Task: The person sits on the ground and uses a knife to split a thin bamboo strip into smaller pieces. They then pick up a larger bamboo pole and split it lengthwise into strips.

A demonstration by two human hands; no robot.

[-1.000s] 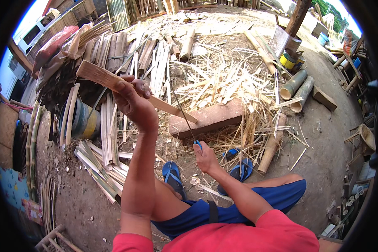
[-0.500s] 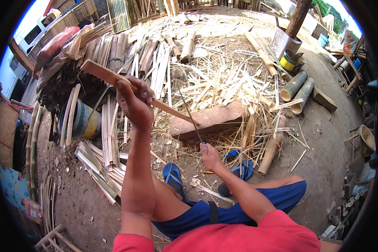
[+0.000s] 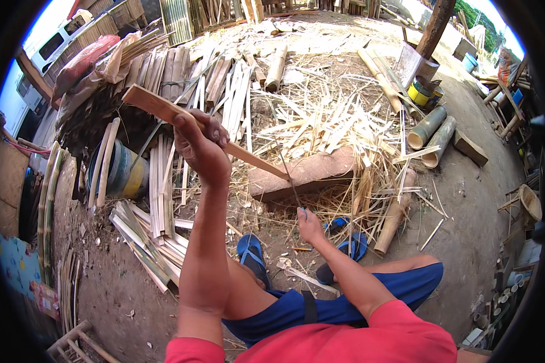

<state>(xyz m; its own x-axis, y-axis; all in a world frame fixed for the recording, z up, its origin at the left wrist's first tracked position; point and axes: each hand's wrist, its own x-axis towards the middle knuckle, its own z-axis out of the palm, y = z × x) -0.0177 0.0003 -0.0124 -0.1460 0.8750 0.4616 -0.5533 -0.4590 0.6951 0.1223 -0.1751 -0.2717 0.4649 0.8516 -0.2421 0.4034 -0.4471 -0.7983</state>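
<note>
My left hand point(image 3: 201, 142) is raised and gripped around a long flat bamboo slat point(image 3: 163, 109). The slat slants from upper left down to the right, and its lower end rests at a wooden block point(image 3: 318, 172) on the ground. My right hand point(image 3: 309, 225) is lower, closed on the blue handle of a thin knife point(image 3: 289, 181). The blade points up toward the slat's lower end and meets it near the block. I sit with blue shorts and blue sandals point(image 3: 251, 254) on the dirt.
Split bamboo strips point(image 3: 157, 199) are piled at left, and shavings point(image 3: 321, 115) cover the ground beyond the block. Whole bamboo tubes point(image 3: 430, 130) lie at right near a yellow bucket point(image 3: 421, 94). A barrel point(image 3: 124, 172) stands at left. Sheds and clutter ring the yard.
My left hand has kept the slat raised, shifting it slightly. My right hand has drawn the knife a little down and toward me along the slat's lower end.
</note>
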